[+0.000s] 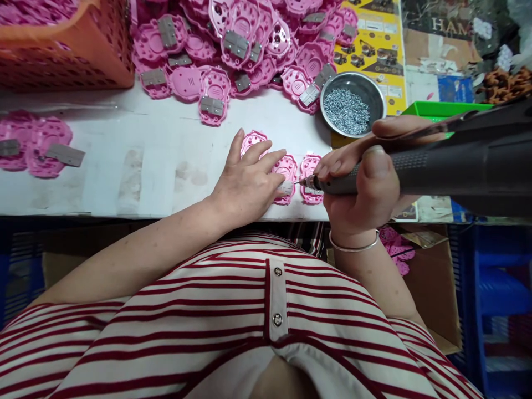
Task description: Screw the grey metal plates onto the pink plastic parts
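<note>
My right hand (366, 183) is wrapped round a dark electric screwdriver (419, 166). Its thin bit points left, with the tip at the right edge of a pink plastic housing (286, 165) that carries a grey metal plate. On that housing rest the fingers of my left hand (249, 183), spread out and palm down. Partly under those fingers lies another pink housing (253, 138). A further pink housing (311, 166) sits beneath the screwdriver's nose, partly covered by it. Whether a screw is on the bit is too small to tell.
A metal bowl of small screws (347, 105) stands behind my right hand. Pink housings with grey plates are heaped (245, 44) at the back. An orange basket (62, 50) is at back left, more housings (45, 144) at left. A green tray (432, 109) lies behind the screwdriver.
</note>
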Demonstrator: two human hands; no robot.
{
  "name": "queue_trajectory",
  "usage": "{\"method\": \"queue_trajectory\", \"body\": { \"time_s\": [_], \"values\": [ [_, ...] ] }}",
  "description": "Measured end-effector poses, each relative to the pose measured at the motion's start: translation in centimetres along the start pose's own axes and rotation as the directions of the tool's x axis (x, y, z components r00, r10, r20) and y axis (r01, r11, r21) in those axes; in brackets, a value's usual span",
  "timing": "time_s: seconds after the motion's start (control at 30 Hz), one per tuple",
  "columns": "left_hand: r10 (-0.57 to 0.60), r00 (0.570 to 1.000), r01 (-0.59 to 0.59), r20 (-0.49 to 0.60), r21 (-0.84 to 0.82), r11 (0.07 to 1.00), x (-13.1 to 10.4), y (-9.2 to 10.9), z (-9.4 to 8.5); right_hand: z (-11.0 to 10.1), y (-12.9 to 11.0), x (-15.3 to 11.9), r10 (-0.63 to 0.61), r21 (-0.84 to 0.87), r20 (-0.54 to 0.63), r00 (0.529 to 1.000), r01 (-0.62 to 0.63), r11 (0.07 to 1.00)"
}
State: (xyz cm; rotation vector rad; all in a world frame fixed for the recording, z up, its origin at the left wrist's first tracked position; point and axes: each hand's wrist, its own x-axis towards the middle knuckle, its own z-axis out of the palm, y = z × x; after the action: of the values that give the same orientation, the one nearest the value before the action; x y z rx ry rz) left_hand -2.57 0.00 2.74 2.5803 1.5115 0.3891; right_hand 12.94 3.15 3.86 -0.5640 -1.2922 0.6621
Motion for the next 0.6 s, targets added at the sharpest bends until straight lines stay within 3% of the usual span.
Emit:
{"method": "queue_trajectory", "body": {
  "time_s": [0.17,0.43,0.6],
  "values": [
    [-0.002,1.0,0.003,0.023,-0.017,1.0,0.07,0.05,-0.32,0.06,0.23,0.01,-0.056,-0.043,-0.007,0.998,0.056,0.998],
    [-0.01,1.0,0.011,0.024,-0.035,0.999,0.13,0.02,-0.11,0.31,0.06,-0.02,-0.037,0.009,-0.012,0.999,0.037,0.999],
    [-0.003,1.0,0.003,-0.015,-0.026,1.0,0.13,-0.22,0.49,-0.12,0.05,-0.4,0.033,-0.056,-0.009,0.999,-0.034,0.998]
  ]
}}
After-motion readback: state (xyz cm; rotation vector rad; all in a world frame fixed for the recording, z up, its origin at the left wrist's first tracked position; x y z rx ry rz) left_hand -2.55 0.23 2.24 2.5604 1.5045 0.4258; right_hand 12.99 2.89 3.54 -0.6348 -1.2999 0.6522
